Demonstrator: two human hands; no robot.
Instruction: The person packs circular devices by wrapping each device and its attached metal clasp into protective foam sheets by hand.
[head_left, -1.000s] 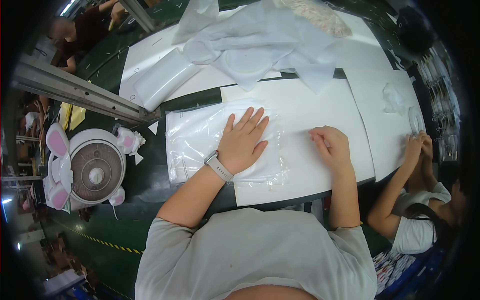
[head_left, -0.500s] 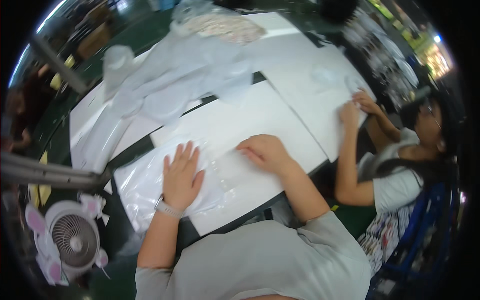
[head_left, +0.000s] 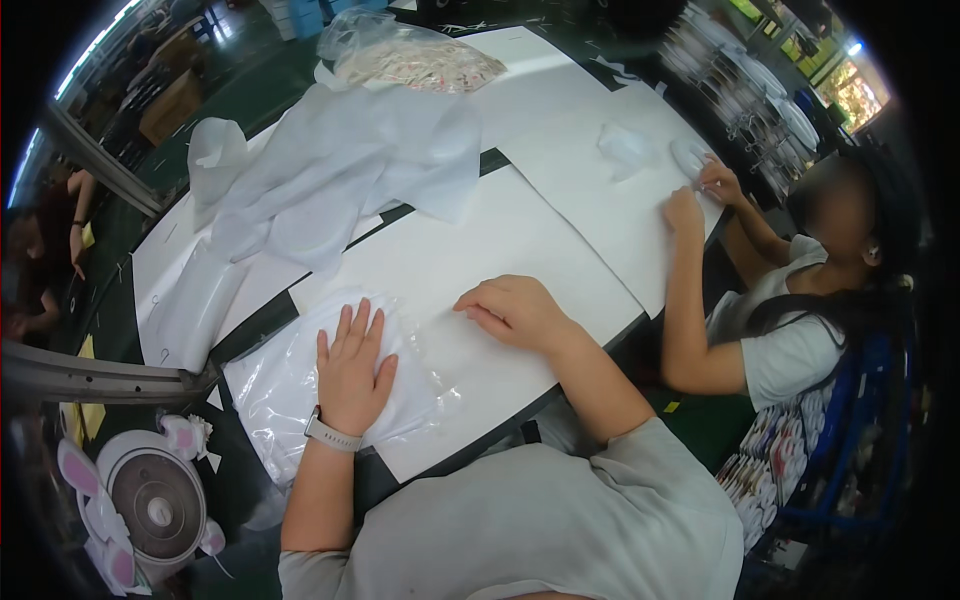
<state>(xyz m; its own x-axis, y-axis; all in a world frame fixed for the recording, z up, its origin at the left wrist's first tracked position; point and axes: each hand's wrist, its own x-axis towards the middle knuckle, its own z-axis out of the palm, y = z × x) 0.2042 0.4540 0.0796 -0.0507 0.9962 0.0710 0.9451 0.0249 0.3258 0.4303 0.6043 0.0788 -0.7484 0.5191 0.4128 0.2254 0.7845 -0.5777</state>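
My left hand [head_left: 350, 372], a pale watch band at its wrist, lies flat with fingers spread on a clear plastic bag [head_left: 268, 392]. Folded white material shows inside the bag. To the right, my right hand [head_left: 512, 312] is held over the white sheet [head_left: 480, 250] on the table, thumb and fingers drawn together in a pinch. Whatever sits between those fingertips, if anything, is too small to make out. The bag's loose clear edge [head_left: 440, 385] lies between the two hands.
Crumpled translucent white sheeting [head_left: 350, 140] and a bag of small pale pieces [head_left: 425, 65] lie at the far side. A co-worker's hands [head_left: 700, 195] work at the right edge. A white fan [head_left: 155, 500] and a metal post [head_left: 100, 370] stand left.
The whole view has shifted slightly. My left hand stays flat on the bag and my right hand stays pinched over the white sheet, with little visible movement.
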